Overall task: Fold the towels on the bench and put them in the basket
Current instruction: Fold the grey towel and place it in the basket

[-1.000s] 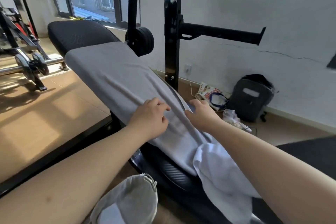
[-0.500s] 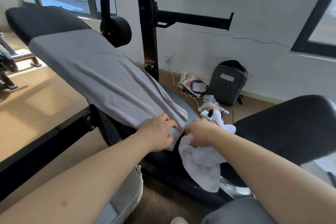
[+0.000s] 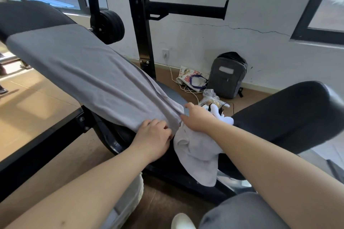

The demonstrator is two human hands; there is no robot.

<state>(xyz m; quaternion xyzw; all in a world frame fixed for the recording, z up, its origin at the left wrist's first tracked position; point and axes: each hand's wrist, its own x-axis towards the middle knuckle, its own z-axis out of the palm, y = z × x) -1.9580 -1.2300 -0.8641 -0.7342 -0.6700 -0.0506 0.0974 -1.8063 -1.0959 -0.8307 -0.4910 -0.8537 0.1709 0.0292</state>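
Grey cloth towel [image 3: 83,72], pinched by our left hand [image 3: 152,135] and right hand [image 3: 199,119], could drag the crumpled white towel [image 3: 197,154] off the black padded bench [image 3: 33,16] if we pulled.

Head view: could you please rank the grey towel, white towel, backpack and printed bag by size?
1. grey towel
2. white towel
3. backpack
4. printed bag
Unsure pair: white towel lies nearer than backpack.
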